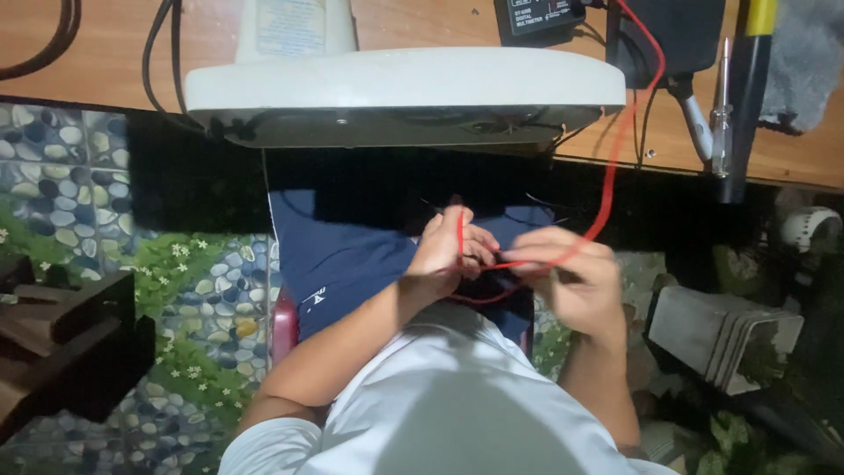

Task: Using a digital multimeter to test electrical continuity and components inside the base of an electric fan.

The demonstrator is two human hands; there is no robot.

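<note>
Both my hands are in my lap, below the edge of a wooden table [97,53]. My left hand [440,255] is closed around a thin red wire [615,167] that stands up between its fingers. My right hand [567,273] pinches the same red wire just to the right, fingers curled. The wire runs up to the right onto the table toward a black meter [536,18]. A small dark object lies under my hands, too dim to make out. I wear dark blue shorts [343,255] and a white shirt.
A white appliance base [396,84] overhangs the table edge right above my hands. Black cables, a screwdriver [723,105], a yellow-handled tool and a grey cloth [804,62] lie on the table at right. Pebble-pattern flooring lies at left, dark wooden pieces at far left, grey blocks at right.
</note>
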